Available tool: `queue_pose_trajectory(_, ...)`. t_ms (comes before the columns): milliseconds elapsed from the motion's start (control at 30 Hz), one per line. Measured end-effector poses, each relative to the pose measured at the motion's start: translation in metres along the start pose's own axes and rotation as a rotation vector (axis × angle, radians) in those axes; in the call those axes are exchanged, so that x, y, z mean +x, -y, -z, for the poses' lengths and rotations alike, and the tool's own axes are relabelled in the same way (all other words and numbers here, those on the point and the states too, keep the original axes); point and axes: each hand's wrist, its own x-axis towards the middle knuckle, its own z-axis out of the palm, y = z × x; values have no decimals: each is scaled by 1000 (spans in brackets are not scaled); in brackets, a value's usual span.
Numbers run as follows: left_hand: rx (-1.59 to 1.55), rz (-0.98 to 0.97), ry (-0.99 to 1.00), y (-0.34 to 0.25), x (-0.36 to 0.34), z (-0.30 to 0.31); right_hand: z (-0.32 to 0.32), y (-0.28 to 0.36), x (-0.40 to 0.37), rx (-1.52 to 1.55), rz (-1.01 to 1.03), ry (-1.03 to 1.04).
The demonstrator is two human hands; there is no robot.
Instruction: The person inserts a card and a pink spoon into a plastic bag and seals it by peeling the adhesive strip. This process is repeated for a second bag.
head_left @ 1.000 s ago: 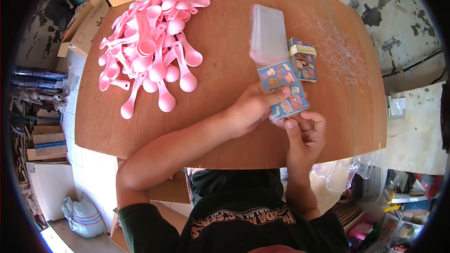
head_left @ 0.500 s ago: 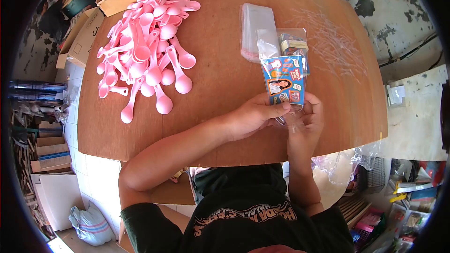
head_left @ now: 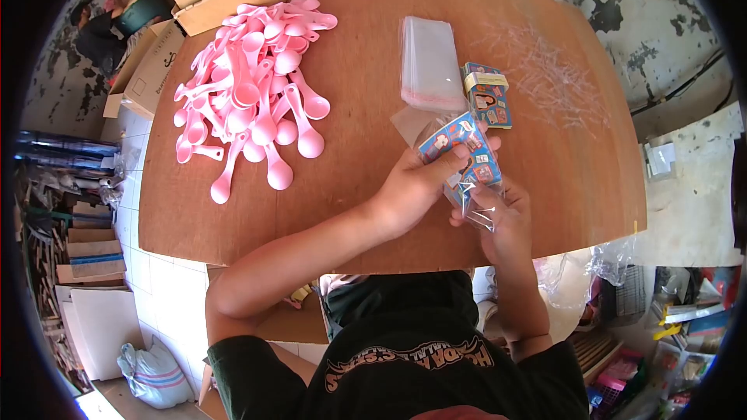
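Wooden table point(head_left: 360, 78); card point(head_left: 468, 134) now tilted, left hand point(head_left: 416, 186) clamping it, right hand point(head_left: 507, 216) pinching bag point(head_left: 477, 217).

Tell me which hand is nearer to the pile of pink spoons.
Left. The left hand is to the right of the pile, apart from it; the right hand is farther right.

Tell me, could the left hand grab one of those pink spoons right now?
Probably yes: the pink spoons lie uncovered, with bare tabletop between. But the left hand grips the blue card, so it would likely need to let go first.
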Motion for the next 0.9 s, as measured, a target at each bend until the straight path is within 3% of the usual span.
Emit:
queue_pose_trajectory(100, 26, -40, -53, 6, -14, -13, 14, 5, -6, 21, -96, 101)
queue_pose_trajectory(167, 50, -102, -117, 9, -27, -24, 20, 7, -11, 110, -178, 276)
queue_pose_trajectory(267, -25, -226, -165, 22, -41, -32, 16, 13, -19, 23, -222, 293)
queue_pose_trajectory(367, -34, -187, -201, 28, -49, -31, 9, 10, -24, -89, -174, 241)
queue_pose_trajectory(500, -98, -175, -205, 39, -56, -39, 10, 17, -22, 67, -279, 332)
queue_pose_trajectory(533, -143, -216, -199, 40, -56, -40, 8, 22, -21, -114, -333, 320)
queue_pose_trajectory(567, -156, -182, -321, 40, -58, -44, 6, 24, -21, -297, -385, 305)
queue_pose_trajectory(600, -155, -183, -319, 40, -57, -43, 6, 18, -20, -297, -382, 306)
queue_pose_trajectory(667, -346, -324, -398, 39, -54, -40, 2, -2, -14, -500, 379, 219)
queue_pose_trajectory(700, -402, -317, -432, 33, -55, -39, -8, 17, -19, -863, 669, 89)
queue_pose_trajectory(733, -403, -325, -434, 30, -56, -36, -8, 23, -15, -862, 672, 96)
queue_pose_trajectory(800, -569, -333, -385, 27, -64, -31, -4, 36, -6, -1141, 1466, 393)
queue_pose_trajectory(833, -624, -353, -375, 23, -67, -23, -6, 41, -7, -1148, 1523, 527)
queue_pose_trajectory(900, -697, -429, -384, 12, -78, -13, -16, 39, -6, -1030, 1526, 560)
